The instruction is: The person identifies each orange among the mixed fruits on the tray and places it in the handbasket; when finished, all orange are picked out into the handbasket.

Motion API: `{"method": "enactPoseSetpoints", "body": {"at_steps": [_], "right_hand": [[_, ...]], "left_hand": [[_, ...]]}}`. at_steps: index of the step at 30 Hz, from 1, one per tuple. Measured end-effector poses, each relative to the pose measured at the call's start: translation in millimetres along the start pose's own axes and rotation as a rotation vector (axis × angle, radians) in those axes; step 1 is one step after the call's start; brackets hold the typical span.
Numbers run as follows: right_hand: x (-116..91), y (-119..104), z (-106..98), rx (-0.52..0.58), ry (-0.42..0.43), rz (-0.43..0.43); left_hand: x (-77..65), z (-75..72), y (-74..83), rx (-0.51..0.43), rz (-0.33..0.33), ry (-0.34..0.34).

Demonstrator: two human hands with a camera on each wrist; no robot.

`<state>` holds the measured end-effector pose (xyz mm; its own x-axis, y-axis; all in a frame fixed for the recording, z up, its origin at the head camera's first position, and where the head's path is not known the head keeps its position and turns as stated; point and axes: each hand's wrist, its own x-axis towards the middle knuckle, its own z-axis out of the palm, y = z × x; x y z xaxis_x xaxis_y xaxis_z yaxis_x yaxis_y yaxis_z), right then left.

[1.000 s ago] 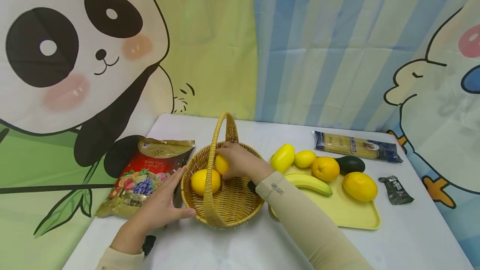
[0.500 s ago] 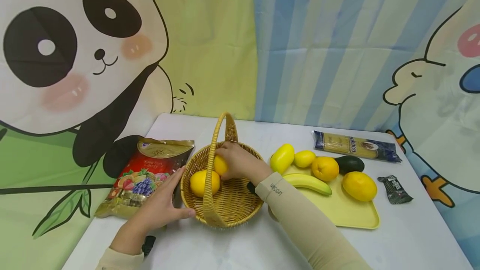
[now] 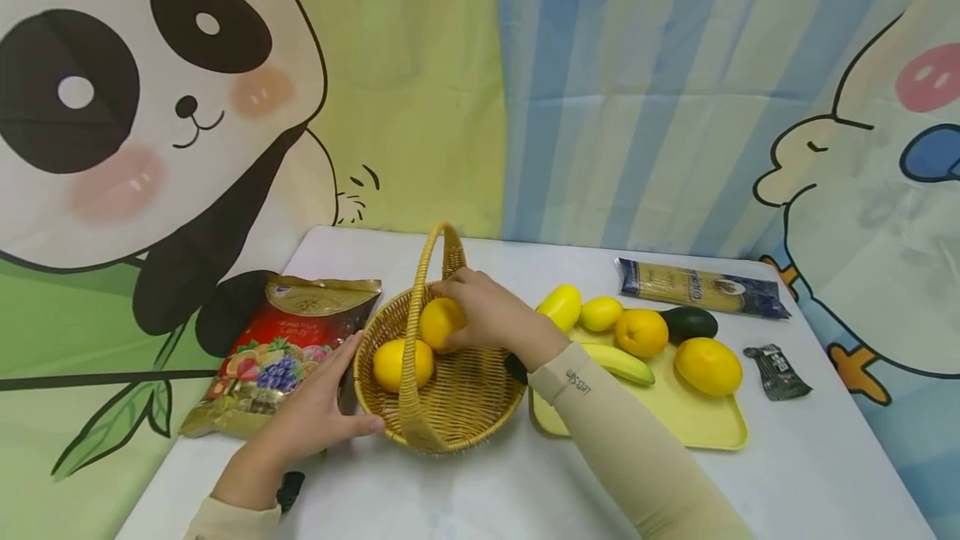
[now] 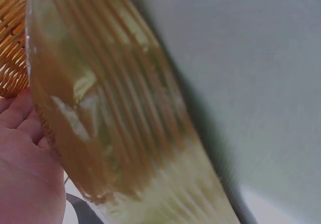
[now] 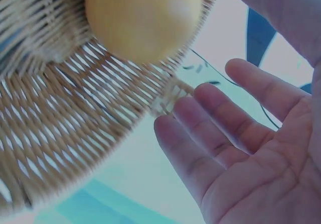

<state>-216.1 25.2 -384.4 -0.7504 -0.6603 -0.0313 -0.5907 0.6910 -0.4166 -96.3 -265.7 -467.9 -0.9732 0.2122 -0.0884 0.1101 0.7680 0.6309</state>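
A woven basket (image 3: 465, 407) with a tall handle stands in the middle of the table. Inside it lie two yellow-orange fruits, a front one (image 3: 402, 367) partly behind the handle and a rear one (image 3: 441, 325). My right hand (image 3: 491, 315) is over the basket beside the rear fruit; in the right wrist view its fingers (image 5: 215, 128) are extended, apart from a round fruit (image 5: 143, 20). My left hand (image 3: 318, 415) rests at the basket's left side, fingers straight and thumb near the rim. Its fingers also lie alongside a candy bag (image 3: 277, 357).
Right of the basket, a yellow tray (image 3: 705, 432) bears a banana (image 3: 626, 365), an orange (image 3: 641, 332), a dark green vegetable (image 3: 688, 323) and several yellow fruits. Behind it lies a pasta packet (image 3: 697, 286). A small black packet (image 3: 777, 372) lies at the right.
My right hand has drawn back slightly to the right from the rear fruit, so more of that fruit shows. The left hand stays at the basket. The head view has shifted a little.
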Motion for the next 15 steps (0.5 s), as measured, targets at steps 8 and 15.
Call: {"method": "enactPoseSetpoints", "body": {"at_steps": [8,15], "right_hand": [[-30.7,5.2,-28.3,0.004,0.081,0.005],[-63.0,21.6,-42.5,-0.019,0.135,0.078]], "left_hand": [[-0.2,0.0,-0.6,0.004,0.011,0.004],[-0.2,-0.9,-0.2,0.006,0.008,-0.002]]}}
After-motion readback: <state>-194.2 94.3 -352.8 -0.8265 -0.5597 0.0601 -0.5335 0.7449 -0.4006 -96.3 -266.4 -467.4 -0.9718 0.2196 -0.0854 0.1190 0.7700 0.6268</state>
